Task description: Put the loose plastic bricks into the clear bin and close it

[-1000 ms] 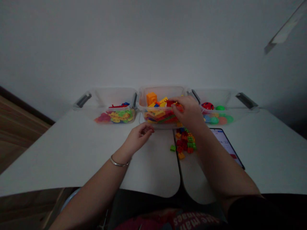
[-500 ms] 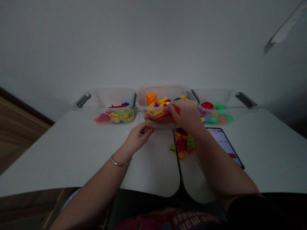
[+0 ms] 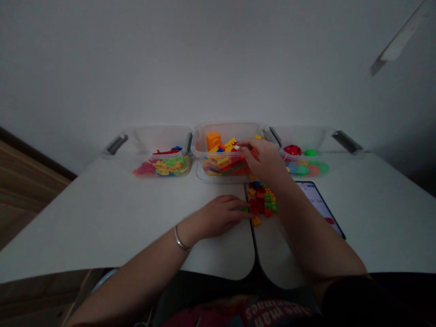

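Observation:
My left hand (image 3: 221, 215) lies low over the white table with its fingers stretched out. Its fingertips reach the left edge of a pile of small building bricks (image 3: 260, 204) in red, green, orange and blue. My right hand (image 3: 264, 156) is over the middle clear plastic box (image 3: 200, 152). Thumb and forefinger are apart there, with red showing in the gap between them. Under these fingers lie larger bricks (image 3: 223, 161), mostly yellow and red, and an orange block (image 3: 213, 140) stands at the box's left. The right wrist covers part of the box's right side.
To the left, another clear box (image 3: 143, 136) holds red, yellow and green pieces. A third box (image 3: 327, 141) on the right contains coloured balls and a red ball with dark spots. Beside my right forearm lies a phone (image 3: 322, 206). A dark seam (image 3: 255, 245) runs between tabletops.
My left hand has moved right and nearer to me, from the middle box's front to the brick pile, its curled fingers now stretched out. My right hand has shifted only slightly over the box.

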Action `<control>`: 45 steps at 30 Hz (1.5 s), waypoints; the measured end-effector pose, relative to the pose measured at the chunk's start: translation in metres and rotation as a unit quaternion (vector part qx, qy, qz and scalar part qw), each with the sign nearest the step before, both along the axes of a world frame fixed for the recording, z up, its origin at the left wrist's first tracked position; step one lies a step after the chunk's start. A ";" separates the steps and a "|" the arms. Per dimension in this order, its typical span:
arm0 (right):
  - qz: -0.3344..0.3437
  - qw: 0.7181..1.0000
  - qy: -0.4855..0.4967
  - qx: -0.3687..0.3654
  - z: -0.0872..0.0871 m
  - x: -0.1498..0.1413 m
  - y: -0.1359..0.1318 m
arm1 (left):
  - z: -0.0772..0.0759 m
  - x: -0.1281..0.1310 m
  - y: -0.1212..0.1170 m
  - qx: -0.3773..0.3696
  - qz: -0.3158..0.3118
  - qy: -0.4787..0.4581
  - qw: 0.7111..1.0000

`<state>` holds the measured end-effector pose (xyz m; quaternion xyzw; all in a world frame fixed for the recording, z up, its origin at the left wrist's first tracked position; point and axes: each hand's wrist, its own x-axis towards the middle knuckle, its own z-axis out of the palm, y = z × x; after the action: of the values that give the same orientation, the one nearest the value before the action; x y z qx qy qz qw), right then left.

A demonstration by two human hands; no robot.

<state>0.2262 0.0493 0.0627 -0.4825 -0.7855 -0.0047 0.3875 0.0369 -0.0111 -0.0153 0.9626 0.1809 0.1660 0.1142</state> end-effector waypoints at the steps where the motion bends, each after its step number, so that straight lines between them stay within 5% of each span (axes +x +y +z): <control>1: 0.002 1.000 0.003 -0.002 0.000 0.000 0.000 | -0.002 0.002 0.000 0.011 -0.003 0.006 1.000; 6: -0.003 1.000 0.006 0.000 0.000 -0.001 -0.001 | -0.012 0.002 0.007 0.016 0.022 -0.006 1.000; 11: 0.003 1.000 0.010 0.020 0.001 -0.003 -0.004 | -0.016 -0.005 0.015 -0.042 0.112 -0.036 0.992; 16: 0.058 0.997 0.025 0.042 0.010 -0.011 -0.016 | -0.009 -0.015 0.019 -0.109 0.247 -0.200 0.942; 21: 0.148 0.983 0.080 -0.075 0.010 -0.028 -0.030 | 0.001 -0.024 0.018 0.000 0.300 -0.343 0.890; 29: 0.220 0.926 0.171 -0.256 -0.014 -0.046 -0.027 | 0.004 -0.029 0.017 0.117 0.313 -0.399 0.854; 36: 0.300 0.822 0.345 -0.340 -0.029 -0.052 -0.015 | 0.002 -0.030 0.017 0.115 0.307 -0.400 0.856; 39: 0.311 0.839 0.332 -0.299 -0.020 -0.049 -0.018 | 0.005 -0.030 0.016 0.120 0.299 -0.392 0.862; 42: 0.264 0.911 0.269 -0.167 -0.005 -0.036 -0.022 | 0.008 -0.029 0.015 0.131 0.285 -0.384 0.868; 45: 0.147 0.975 0.164 0.012 0.008 -0.018 -0.020 | 0.010 -0.028 0.014 0.142 0.288 -0.375 0.869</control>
<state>0.2083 0.0296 0.0704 -0.3512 -0.7737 0.1223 0.5129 0.0089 0.0029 -0.0055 0.7387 0.3682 0.5643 -0.0176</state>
